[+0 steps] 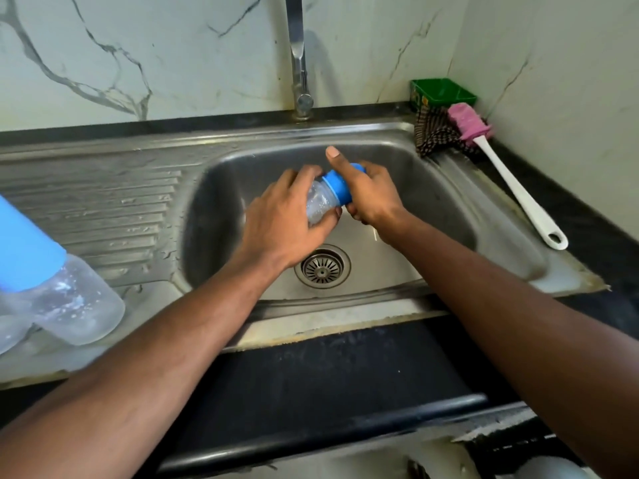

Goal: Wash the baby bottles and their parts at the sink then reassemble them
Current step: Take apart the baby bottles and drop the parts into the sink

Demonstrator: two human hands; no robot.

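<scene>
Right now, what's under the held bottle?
Sink basin floor and drain strainer lie below the bottle. Left hand and right hand cover the floor directly beneath it.

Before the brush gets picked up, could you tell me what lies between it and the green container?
In the head view, a checked cloth lies between the green container and the pink-headed brush.

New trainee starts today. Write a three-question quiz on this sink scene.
1. True or false: the left hand grips the clear body of the bottle above the sink.
2. What does the right hand hold? A) the blue cap B) the tap C) the cloth
3. Fill in: the pink-headed brush lies to the ____ of the basin.

Key: 1 true. 2 A, the blue cap. 3 right.
</scene>
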